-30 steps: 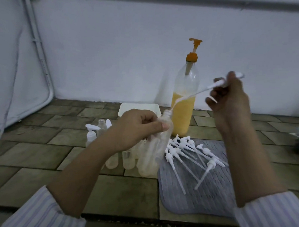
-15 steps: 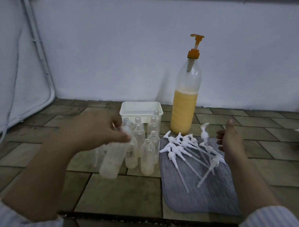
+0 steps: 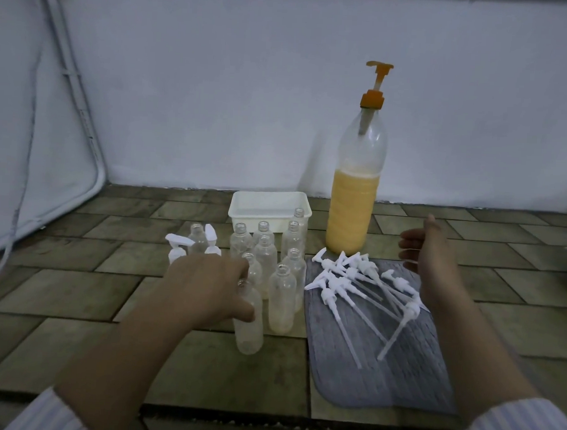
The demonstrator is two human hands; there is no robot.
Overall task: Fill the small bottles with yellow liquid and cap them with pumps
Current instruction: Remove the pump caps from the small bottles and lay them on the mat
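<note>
Bottles are crowding close around the one you are holding: your left hand (image 3: 207, 289) is curling thumb and fingers round the neck of the front small bottle (image 3: 248, 317), standing on the tiled floor (image 3: 61, 289) just beside the other empty bottles (image 3: 281, 299). Your right hand (image 3: 426, 253) is hovering open and empty above the pumps (image 3: 354, 283) on the grey mat (image 3: 382, 375), near the big yellow-liquid bottle (image 3: 352, 214). Any sideways jerk is risking toppling the neighbours like skittles.
</note>
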